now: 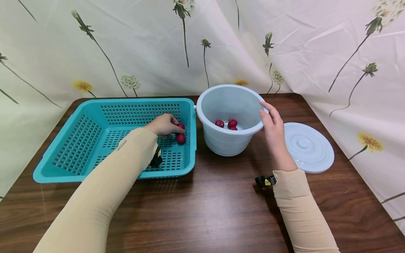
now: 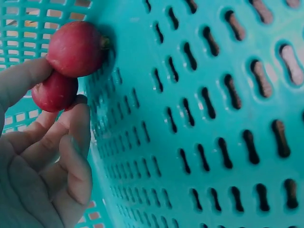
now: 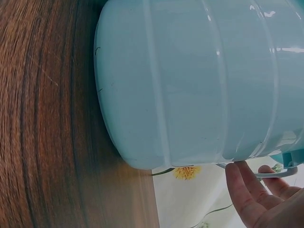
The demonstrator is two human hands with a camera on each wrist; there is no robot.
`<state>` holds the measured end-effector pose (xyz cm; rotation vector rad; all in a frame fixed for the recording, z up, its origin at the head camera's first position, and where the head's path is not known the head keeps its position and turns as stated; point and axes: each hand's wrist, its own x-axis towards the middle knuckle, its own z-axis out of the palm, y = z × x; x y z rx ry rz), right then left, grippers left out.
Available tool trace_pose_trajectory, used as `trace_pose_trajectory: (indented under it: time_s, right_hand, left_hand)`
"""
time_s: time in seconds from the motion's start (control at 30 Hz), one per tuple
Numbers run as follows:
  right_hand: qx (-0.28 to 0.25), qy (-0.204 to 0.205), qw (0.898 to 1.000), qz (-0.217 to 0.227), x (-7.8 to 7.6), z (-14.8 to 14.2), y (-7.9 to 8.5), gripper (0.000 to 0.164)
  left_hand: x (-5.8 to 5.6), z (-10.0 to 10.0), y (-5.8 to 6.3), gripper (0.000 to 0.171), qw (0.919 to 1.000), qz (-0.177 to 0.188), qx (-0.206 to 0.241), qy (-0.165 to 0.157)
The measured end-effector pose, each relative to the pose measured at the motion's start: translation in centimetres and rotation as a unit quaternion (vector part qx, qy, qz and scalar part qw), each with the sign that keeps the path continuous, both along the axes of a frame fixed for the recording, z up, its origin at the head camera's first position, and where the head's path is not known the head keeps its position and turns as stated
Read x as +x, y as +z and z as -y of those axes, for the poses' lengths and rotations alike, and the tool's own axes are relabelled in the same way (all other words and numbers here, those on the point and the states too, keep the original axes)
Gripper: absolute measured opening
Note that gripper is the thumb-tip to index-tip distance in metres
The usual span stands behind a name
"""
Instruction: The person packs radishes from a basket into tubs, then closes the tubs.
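Observation:
Inside a turquoise perforated basket (image 1: 72, 140), my left hand (image 1: 164, 124) reaches to the right end wall. Its thumb and fingers pinch one red radish (image 2: 56, 92), and a second radish (image 2: 76, 50) sits against it by the wall. My right hand (image 1: 274, 124) holds the right side of a light blue bucket (image 1: 226, 142) at the rim. Its fingertips (image 3: 233, 172) press on the bucket's outer side in the right wrist view. Several red radishes (image 1: 232, 123) lie on the bucket's floor.
A round light blue lid (image 1: 311, 147) lies flat on the brown wooden table (image 1: 215, 211), right of the bucket. Basket and bucket stand side by side near the back edge. Behind them hangs a white cloth (image 1: 152, 45) printed with dandelions.

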<state>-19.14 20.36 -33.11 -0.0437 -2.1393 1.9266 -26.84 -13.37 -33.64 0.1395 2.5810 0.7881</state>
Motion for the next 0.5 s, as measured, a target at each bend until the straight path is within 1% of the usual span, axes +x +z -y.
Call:
trace_pose_trajectory:
  time_s: [0.13,0.23,0.37,0.5]
  right_hand:
    - [0.002,0.0,1.0,0.007,0.0,-0.1,0.0,0.044]
    - [-0.001,0.001,1.0,0.003,0.0,-0.1,-0.1,0.044]
    - [-0.004,0.003,1.0,-0.004,-0.1,-0.2,0.0,0.044]
    - [-0.002,0.003,1.0,-0.002,-0.1,-0.3,0.0,0.044]
  left_hand:
    - [0.1,-0.2,0.3,0.049,0.9997,0.005,0.022,0.007]
    - [0.2,-0.3,0.6,0.049,0.9991,0.004,0.041,0.01]
    - [0.1,-0.3,1.1,0.051,0.9979,-0.006,0.064,-0.001]
    - [0.1,-0.3,1.5,0.052,0.9956,-0.028,0.089,0.004]
